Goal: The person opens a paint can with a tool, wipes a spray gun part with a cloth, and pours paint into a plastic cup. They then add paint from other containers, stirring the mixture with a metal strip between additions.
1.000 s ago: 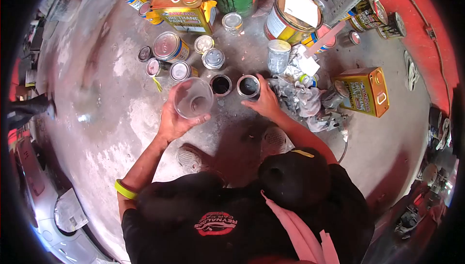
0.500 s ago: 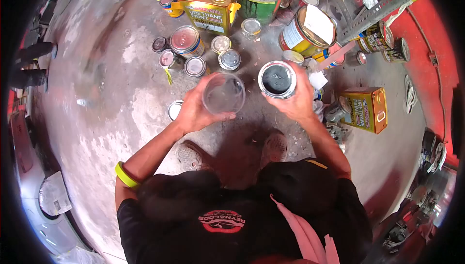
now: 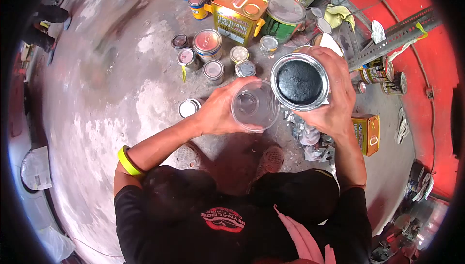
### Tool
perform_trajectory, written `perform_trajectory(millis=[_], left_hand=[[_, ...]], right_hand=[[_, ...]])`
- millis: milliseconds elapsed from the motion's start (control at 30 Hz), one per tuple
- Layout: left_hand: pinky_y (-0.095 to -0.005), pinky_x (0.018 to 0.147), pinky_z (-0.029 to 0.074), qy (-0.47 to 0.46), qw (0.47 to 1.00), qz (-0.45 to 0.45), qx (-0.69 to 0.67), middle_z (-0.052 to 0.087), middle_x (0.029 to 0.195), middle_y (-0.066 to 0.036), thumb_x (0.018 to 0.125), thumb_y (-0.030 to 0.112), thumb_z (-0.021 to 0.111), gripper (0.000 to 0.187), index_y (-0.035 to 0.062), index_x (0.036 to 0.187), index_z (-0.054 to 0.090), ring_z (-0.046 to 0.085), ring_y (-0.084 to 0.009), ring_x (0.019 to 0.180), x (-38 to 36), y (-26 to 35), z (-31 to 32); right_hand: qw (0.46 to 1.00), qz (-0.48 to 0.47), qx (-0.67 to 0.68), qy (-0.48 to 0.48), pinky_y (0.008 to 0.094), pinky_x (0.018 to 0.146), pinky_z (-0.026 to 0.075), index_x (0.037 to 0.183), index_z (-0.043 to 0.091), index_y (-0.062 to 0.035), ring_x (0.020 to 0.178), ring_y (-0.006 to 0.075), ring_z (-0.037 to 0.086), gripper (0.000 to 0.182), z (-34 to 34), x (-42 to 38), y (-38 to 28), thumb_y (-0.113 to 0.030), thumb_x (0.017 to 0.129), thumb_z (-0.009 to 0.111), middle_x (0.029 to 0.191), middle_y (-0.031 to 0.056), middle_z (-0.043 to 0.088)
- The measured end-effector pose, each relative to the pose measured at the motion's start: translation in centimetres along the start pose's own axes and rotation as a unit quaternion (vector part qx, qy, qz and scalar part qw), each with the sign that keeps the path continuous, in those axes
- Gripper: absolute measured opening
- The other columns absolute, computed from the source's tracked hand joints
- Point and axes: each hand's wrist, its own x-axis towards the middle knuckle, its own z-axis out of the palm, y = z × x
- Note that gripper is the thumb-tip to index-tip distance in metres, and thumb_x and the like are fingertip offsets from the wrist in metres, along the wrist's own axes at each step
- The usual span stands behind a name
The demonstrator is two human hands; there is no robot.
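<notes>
1 clear cup [image 3: 255, 106] is held by the left hand [image 3: 218, 109], with its fingers [image 3: 238, 85] and thumb bent round the side, only as wide apart as the cup. 1 open can [image 3: 299, 82] of dark, wet stuff is gripped by the right hand [image 3: 336, 89], with the fingers curled round its far side and the thumb low on the near side. Both are held up over the floor [image 3: 106, 118], the can just to the right of the cup, but whether their rims touch cannot be told.
</notes>
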Motion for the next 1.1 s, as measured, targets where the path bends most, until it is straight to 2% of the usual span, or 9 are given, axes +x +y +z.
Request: perform_trajectory(millis=[400,467,533,600,733,800,833,933,1100], left_hand=[[-0.0421,0.101,0.049,0.001,1.0,0.005,-0.003,0.063,0.126,-0.014,0.059,0.037,0.095,0.106,0.0074,0.142,0.035,0.062,-0.0306,0.119,-0.8,-0.3,-0.4],[-0.0418,0.101,0.049,0.002,1.0,0.004,-0.001,0.062,0.127,-0.013,0.059,0.037,0.095,0.106,0.007,0.142,0.035,0.061,-0.03,0.12,-1.0,-0.8,-0.1],[-0.0416,0.101,0.049,0.0,1.0,0.005,0.002,0.062,0.127,-0.012,0.059,0.038,0.095,0.107,0.0065,0.142,0.035,0.06,-0.0295,0.121,-1.0,-0.7,-0.1],[-0.0405,0.102,0.048,-0.022,0.999,-0.036,0.014,0.061,0.128,-0.012,0.058,0.038,0.095,0.107,0.0061,0.142,0.036,0.06,-0.027,0.121,-1.0,-0.2,-0.5],[-0.0403,0.105,0.046,-0.002,0.998,-0.056,-0.038,0.058,0.13,-0.013,0.059,0.033,0.096,0.105,0.0046,0.141,0.037,0.058,-0.0253,0.123,-1.0,-1.0,-0.9],[-0.0408,0.107,0.044,0.099,0.993,-0.058,-0.004,0.056,0.132,-0.014,0.061,0.028,0.096,0.102,0.0028,0.14,0.037,0.056,-0.0258,0.124,-1.1,-1.3,-1.5],[-0.0394,0.102,0.048,0.151,0.987,-0.056,-0.014,0.06,0.126,-0.016,0.06,0.03,0.096,0.1,0.0038,0.139,0.04,0.06,-0.0258,0.119,-1.2,-1.7,-1.4],[-0.04,0.104,0.046,0.165,0.983,-0.073,-0.04,0.06,0.126,-0.016,0.061,0.028,0.096,0.1,0.0028,0.14,0.039,0.059,-0.0268,0.12,-1.5,-2.5,-1.8],[-0.0405,0.105,0.045,0.12,0.989,-0.082,-0.033,0.058,0.129,-0.017,0.062,0.026,0.096,0.101,0.001,0.14,0.038,0.057,-0.0267,0.122,-1.8,-3.0,-0.8]], right_hand=[[1.0,0.023,0.002,-0.014,0.0403,0.095,0.049,0.13,0.054,-0.0005,0.115,0.0299,0.061,0.086,1.0,-0.6,-1.8,-0.014,0.054,0.093,0.121,0.0162,0.064],[0.988,0.13,0.073,-0.033,0.0393,0.096,0.049,0.13,0.053,0.0004,0.111,0.0283,0.063,0.088,0.9,-1.2,-2.0,-0.016,0.054,0.095,0.121,0.0151,0.064],[0.982,0.149,0.111,-0.036,0.0387,0.096,0.049,0.132,0.05,0.0014,0.108,0.0262,0.064,0.09,0.9,-1.0,-2.6,-0.018,0.056,0.095,0.12,0.015,0.064],[0.953,0.248,0.177,0.005,0.0392,0.091,0.049,0.12,0.061,-0.0054,0.104,0.0271,0.065,0.068,0.8,-1.1,-3.1,-0.018,0.059,0.091,0.113,0.0119,0.066],[0.959,0.249,0.135,-0.018,0.0385,0.093,0.049,0.122,0.058,-0.0046,0.107,0.0252,0.065,0.072,0.7,-3.5,-0.9,-0.022,0.06,0.091,0.114,0.012,0.066],[0.904,0.352,0.231,-0.07,0.0383,0.096,0.048,0.128,0.052,-0.004,0.109,0.0234,0.064,0.078,1.7,-6.3,0.5,-0.025,0.063,0.091,0.114,0.0124,0.066],[0.895,0.382,0.213,-0.088,0.0373,0.097,0.048,0.134,0.046,-0.0045,0.109,0.0242,0.064,0.086,2.6,-7.9,1.3,-0.028,0.064,0.09,0.117,0.0137,0.066],[0.88,0.418,0.16,-0.159,0.0414,0.1,0.047,0.136,0.042,-0.0042,0.118,0.035,0.06,0.088,8.2,-15.3,4.2,-0.031,0.066,0.088,0.123,0.0227,0.06],[0.876,0.439,0.095,-0.176,0.045,0.102,0.045,0.139,0.039,-0.002,0.123,0.0388,0.055,0.094,17.3,-23.5,4.2,-0.034,0.066,0.089,0.129,0.0241,0.055]])
